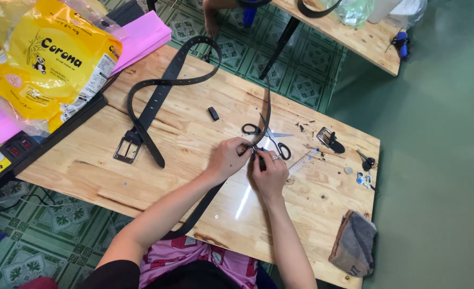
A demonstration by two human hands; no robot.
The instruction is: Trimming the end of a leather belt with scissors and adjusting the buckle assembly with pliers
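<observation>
Matt black belt [266, 115], grainy wooden table [194, 134]

Black belt strap [265, 115] — narrow, matte, pinched between both hands at frame centre — one end arcs upward past scissors, other end runs down-left off table edge toward lap.

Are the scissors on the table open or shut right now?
Open. The scissors lie flat on the wooden table just beyond both hands, blades spread apart in a V and the two black handle loops set well apart.
</observation>
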